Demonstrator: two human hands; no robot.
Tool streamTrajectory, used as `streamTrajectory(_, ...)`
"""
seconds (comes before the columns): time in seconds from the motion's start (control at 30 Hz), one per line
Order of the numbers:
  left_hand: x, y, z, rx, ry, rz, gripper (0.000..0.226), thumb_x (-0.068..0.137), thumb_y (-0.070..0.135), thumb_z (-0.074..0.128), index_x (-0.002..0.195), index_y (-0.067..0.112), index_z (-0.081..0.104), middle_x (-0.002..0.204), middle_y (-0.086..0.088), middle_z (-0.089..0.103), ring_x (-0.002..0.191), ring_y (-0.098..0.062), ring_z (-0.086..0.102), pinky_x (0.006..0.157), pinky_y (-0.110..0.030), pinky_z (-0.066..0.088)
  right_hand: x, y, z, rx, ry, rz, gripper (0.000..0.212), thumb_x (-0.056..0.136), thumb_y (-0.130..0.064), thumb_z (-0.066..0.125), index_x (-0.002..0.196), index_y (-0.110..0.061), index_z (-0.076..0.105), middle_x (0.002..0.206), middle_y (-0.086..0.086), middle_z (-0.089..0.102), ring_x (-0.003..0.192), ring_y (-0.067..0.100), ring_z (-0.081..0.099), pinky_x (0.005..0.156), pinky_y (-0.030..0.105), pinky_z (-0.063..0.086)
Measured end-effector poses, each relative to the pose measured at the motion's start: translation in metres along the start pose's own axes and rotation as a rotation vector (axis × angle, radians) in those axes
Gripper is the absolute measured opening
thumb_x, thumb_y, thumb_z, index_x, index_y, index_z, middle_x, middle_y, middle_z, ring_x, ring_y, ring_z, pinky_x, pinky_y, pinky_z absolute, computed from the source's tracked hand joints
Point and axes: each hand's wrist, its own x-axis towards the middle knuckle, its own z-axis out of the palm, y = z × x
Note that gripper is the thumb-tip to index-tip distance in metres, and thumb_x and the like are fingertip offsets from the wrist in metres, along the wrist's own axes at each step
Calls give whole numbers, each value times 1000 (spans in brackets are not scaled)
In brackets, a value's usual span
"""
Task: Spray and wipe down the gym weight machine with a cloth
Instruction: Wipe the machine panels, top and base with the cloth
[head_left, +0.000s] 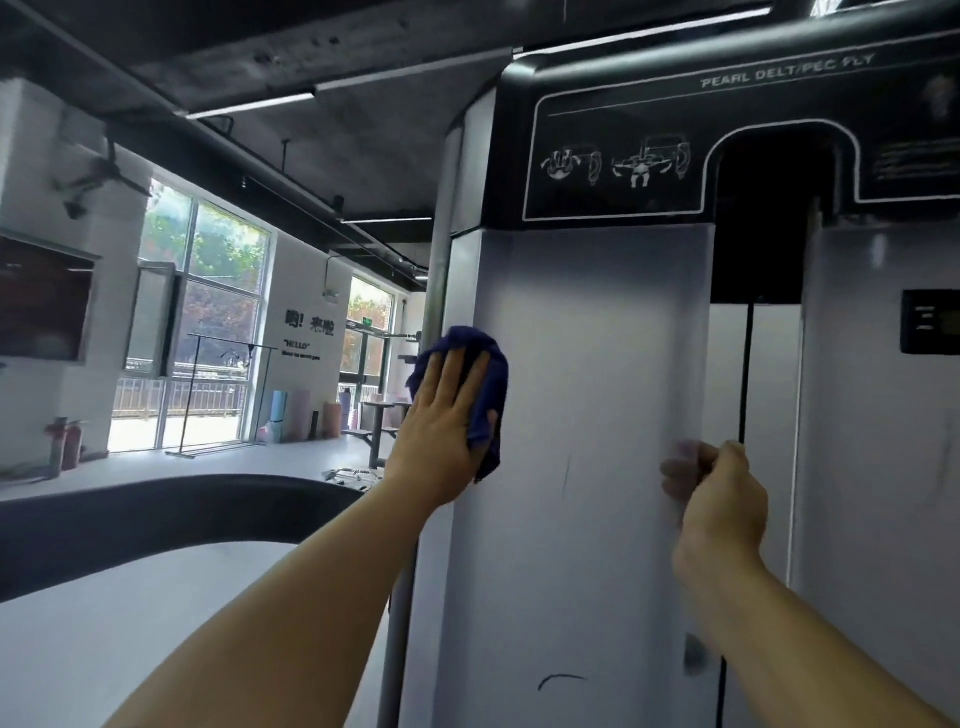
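**Blue cloth flat on the left edge of the machine's white shroud**

I see my left hand (441, 415) spread wide, fingers straight, pressing a crumpled dark blue cloth (485, 384) against the tall white shroud panel of the gym weight machine (587, 415). The cloth sits right at the panel's left vertical edge, partly wrapped past the corner, just beside the grey steel upright post (434, 312). My right hand (719, 499) is curled at the panel's right edge, fingers tucked round that edge; they are blurred, and I cannot tell whether they clasp anything besides it. Just beyond that hand a black cable (746, 374) runs down the dark slot between the two white panels. Above, the black header plate (649, 156) carries white exercise diagrams and the words PEARL DELT/PEC FLY. Left of the post the room opens onto pale floor (234, 457) and tall windows (202, 291), with a black curved pad (156, 519) low beneath my left forearm.
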Motion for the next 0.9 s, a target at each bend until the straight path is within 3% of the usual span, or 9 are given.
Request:
streamTrajectory(0.13, -31, 19, 8, -526, 140, -423, 67, 104, 44, 41, 161, 36, 7, 170, 2, 14, 156, -20, 15, 126, -45, 21, 1, 2, -5, 13, -58, 9, 41, 107, -38, 37, 89, -21, 70, 60, -7, 70, 61, 11, 60, 61, 29, 41)
streamTrajectory(0.2, -44, 24, 16, -566, 125, -510, 68, 104, 42, 45, 161, 33, 10, 168, -4, 22, 154, -26, 24, 124, -48, 27, 1, 3, -8, 8, -78, 6, 38, 107, -37, 39, 89, -22, 69, 59, -9, 70, 60, 9, 61, 60, 28, 41)
streamTrajectory(0.3, -68, 21, 31, -515, 23, -602, 61, 97, 54, 44, 147, 54, 9, 156, -18, 40, 142, -39, 42, 113, -58, 41, 0, 7, -12, -15, -111, -22, 31, 106, -28, 44, 87, -24, 69, 68, -8, 71, 62, 6, 63, 62, 26, 42)
streamTrajectory(0.43, -99, 32, 34, -454, 5, -567, 72, 104, 39, 46, 162, 26, 5, 166, -12, 22, 151, -31, 29, 120, -53, 32, -6, 9, -21, -22, -171, -17, 26, 108, -31, 48, 95, -28, 70, 80, -9, 74, 76, 8, 65, 66, 26, 42)
streamTrajectory(0.57, -95, 28, 42, -407, 46, -517, 72, 104, 32, 49, 162, 14, 11, 169, -9, 13, 157, -27, 11, 127, -43, 15, -8, 14, -29, -5, -214, 0, 24, 108, -33, 49, 98, -29, 70, 79, -13, 76, 75, 2, 68, 65, 26, 41)
streamTrajectory(0.7, -91, 45, 47, -201, 33, -486, 76, 107, 44, 33, 161, 22, -15, 170, -3, -12, 157, -24, -14, 125, -35, -11, -11, 18, -36, 7, -246, 39, 22, 108, -31, 50, 101, -28, 70, 83, -12, 78, 81, 4, 70, 69, 26, 43)
streamTrajectory(0.8, -84, 78, 49, -76, 41, -478, 73, 98, 58, 11, 149, 38, -37, 169, -3, -22, 155, -30, -21, 124, -47, -16, -11, 20, -40, 19, -257, 41, 21, 108, -29, 50, 103, -27, 70, 86, -10, 78, 85, 7, 71, 69, 26, 43)
streamTrajectory(0.9, -74, 106, 53, -124, -2, -546, 72, 99, 56, 10, 136, 41, -50, 159, 3, -43, 150, -29, -34, 120, -55, -21, -11, 21, -41, 18, -254, 40, 21, 108, -28, 49, 103, -26, 70, 93, -6, 78, 83, 5, 72, 68, 26, 43)
